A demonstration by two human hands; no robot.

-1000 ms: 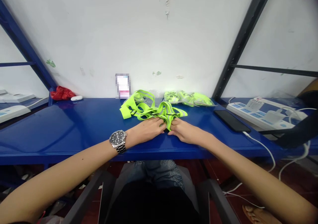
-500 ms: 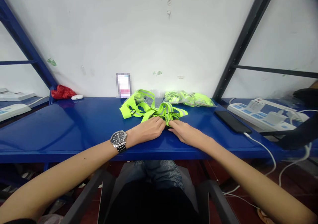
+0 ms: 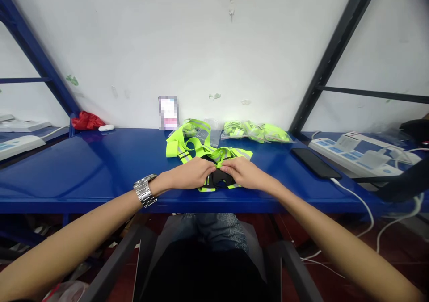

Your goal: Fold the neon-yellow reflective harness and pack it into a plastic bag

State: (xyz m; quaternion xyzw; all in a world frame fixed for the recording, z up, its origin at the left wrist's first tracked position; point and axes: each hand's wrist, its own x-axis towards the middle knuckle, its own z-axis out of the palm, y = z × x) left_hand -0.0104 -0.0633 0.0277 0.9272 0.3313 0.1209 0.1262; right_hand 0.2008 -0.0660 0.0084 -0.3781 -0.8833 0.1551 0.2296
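Both hands, left hand [image 3: 191, 174] and right hand [image 3: 243, 172], have pulled the neon-yellow reflective strap vest [image 3: 204, 152] nearer on the blue metal desk [image 3: 83, 168]; fingers now pinch its black buckle [image 3: 219, 177].

Fingertips of left hand [image 3: 191, 175] and right hand [image 3: 243, 173] are tucked into the vest [image 3: 204, 152], so grip on the black part [image 3: 219, 178] can't be made out; its underside and the strap ends beneath the palms are hidden too. Card [image 3: 168, 112] at the wall is blurred, unreadable. Power strip [image 3: 360, 152] labels too small to read, and elbows cut off by frame btm.
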